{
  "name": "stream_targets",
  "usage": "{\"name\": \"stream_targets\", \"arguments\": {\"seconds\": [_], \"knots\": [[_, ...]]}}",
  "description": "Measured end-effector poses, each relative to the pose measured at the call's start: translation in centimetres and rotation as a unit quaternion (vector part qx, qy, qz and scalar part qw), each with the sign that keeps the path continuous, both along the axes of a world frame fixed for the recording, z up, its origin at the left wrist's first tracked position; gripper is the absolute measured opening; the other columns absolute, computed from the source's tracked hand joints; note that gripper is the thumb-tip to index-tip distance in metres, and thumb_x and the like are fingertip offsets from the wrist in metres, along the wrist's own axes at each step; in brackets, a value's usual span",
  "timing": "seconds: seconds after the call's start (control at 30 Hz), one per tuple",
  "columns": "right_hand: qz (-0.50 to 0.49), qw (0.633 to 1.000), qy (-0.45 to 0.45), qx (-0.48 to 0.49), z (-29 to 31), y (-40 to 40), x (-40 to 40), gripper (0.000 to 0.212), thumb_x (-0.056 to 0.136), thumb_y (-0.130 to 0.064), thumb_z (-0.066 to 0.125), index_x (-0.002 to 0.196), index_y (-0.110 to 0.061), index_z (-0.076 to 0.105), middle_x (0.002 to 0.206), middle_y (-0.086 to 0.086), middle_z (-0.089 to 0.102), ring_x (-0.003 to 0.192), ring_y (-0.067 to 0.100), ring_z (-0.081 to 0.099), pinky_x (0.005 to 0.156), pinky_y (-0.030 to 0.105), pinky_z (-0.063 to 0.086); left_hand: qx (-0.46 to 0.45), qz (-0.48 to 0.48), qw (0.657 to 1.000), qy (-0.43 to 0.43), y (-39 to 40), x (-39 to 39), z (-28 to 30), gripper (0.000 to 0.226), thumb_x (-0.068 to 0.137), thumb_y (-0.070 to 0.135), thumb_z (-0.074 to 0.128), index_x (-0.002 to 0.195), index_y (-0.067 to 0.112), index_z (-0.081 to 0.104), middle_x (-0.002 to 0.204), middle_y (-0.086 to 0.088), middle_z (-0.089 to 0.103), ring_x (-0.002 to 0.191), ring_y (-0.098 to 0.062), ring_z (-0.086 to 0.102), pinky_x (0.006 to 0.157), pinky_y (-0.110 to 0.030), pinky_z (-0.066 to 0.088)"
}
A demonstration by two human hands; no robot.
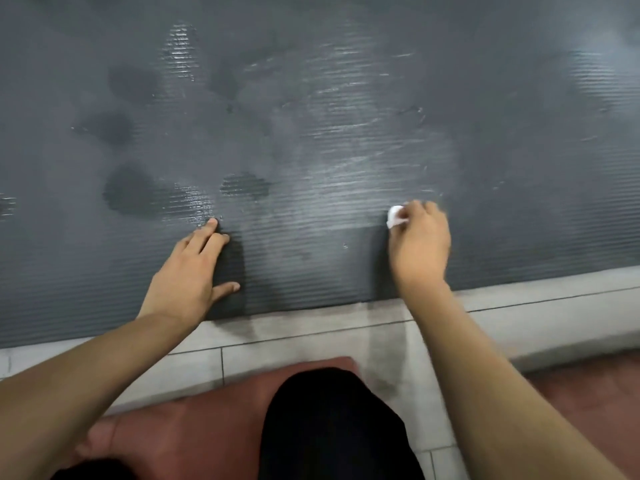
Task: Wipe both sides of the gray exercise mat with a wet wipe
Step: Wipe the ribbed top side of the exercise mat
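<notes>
Pinching a balled wet wipe [396, 216] in curled fingers, R hand [420, 242] presses it onto the gray mat [311, 98] at ~4 o'clock. L hand [188, 271] lies flat at 7 o'clock, fingers straight, holding nothing. Mat covers the floor [311, 341]; damp streaks center.

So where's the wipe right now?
In the head view, the wipe is bunched up in the right hand, pressed on the mat near its front edge, well to the right of the left hand.
</notes>
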State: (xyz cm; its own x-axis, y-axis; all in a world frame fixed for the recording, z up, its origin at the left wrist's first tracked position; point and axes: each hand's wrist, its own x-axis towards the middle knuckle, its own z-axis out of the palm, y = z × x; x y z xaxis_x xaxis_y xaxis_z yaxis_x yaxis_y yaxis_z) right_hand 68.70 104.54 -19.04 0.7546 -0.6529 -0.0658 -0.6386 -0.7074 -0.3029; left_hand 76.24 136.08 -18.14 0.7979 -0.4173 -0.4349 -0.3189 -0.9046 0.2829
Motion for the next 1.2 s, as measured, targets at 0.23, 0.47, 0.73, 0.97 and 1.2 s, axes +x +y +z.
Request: {"name": "stream_targets", "arguments": {"seconds": [0.23,0.47,0.73,0.97,1.2], "knots": [[0.354,0.923,0.057,0.143,1.7,17.1,2.3,0.021,0.093,-0.008,0.049,0.111,-0.008,0.06,0.117,0.01,0.053,0.111,0.029,0.047,0.081,0.04,0.045,0.035,0.009,0.999,0.036,-1.1,0.6,0.7,0.078,0.077,0.022,0.088,0.142,0.011,0.046,0.166,-0.008,0.024,0.141,-0.042,0.037,0.107,-0.059,0.043],[-0.003,0.999,0.036,-0.023,-0.8,-7.2,-3.9,0.014,0.085,-0.013,0.05,0.087,-0.016,0.063,0.095,0.01,0.057,0.09,0.036,0.055,0.071,0.034,0.039,0.052,0.009,0.998,0.037,-1.6,0.6,0.8,0.076,0.073,0.024,0.091,0.133,0.011,0.047,0.162,-0.011,0.029,0.137,-0.046,0.039,0.105,-0.064,0.044],[0.101,0.991,0.047,0.072,0.1,3.8,-2.0,0.021,0.079,-0.005,0.055,0.096,-0.014,0.064,0.101,0.016,0.058,0.09,0.036,0.057,0.074,0.037,0.042,0.055,0.022,0.998,0.039,-2.1,0.6,1.3,0.079,0.071,0.021,0.092,0.135,0.006,0.049,0.158,-0.015,0.034,0.137,-0.047,0.04,0.109,-0.063,0.04],[0.28,0.936,0.062,0.204,0.5,12.2,-0.2,0.023,0.082,-0.004,0.058,0.102,-0.013,0.064,0.108,0.01,0.052,0.1,0.032,0.049,0.068,0.033,0.038,0.052,0.022,0.997,0.048,-1.8,0.4,1.4,0.08,0.073,0.021,0.091,0.139,0.007,0.048,0.164,-0.014,0.027,0.14,-0.047,0.037,0.113,-0.059,0.038],[-0.091,0.995,-0.007,0.047,0.3,-7.5,-6.5,0.021,0.078,-0.005,0.052,0.087,-0.019,0.065,0.093,0.01,0.05,0.085,0.039,0.055,0.074,0.037,0.047,0.039,0.035,0.998,0.038,-1.7,0.4,1.2,0.078,0.076,0.027,0.089,0.139,0.013,0.045,0.165,-0.005,0.024,0.143,-0.038,0.035,0.108,-0.057,0.043]]}}
